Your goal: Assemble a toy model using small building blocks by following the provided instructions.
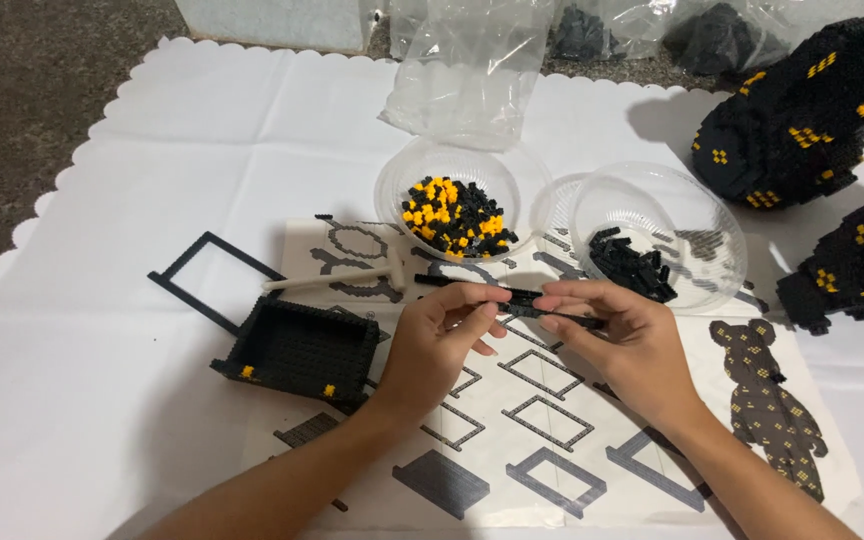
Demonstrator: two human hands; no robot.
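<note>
I see both hands pinched on one thin black brick strip [527, 297]: my left hand [439, 345] closes fingertips on its left part, my right hand [620, 335] on its right, above the instruction sheet [552, 440]. Left lies a black walled brick base [300, 352]; behind stand a bowl of yellow and black bricks [452, 215] and a bowl of black bricks [652, 235]

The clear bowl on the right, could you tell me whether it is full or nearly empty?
Nearly empty: the clear bowl holds only a small heap of black bricks.
</note>
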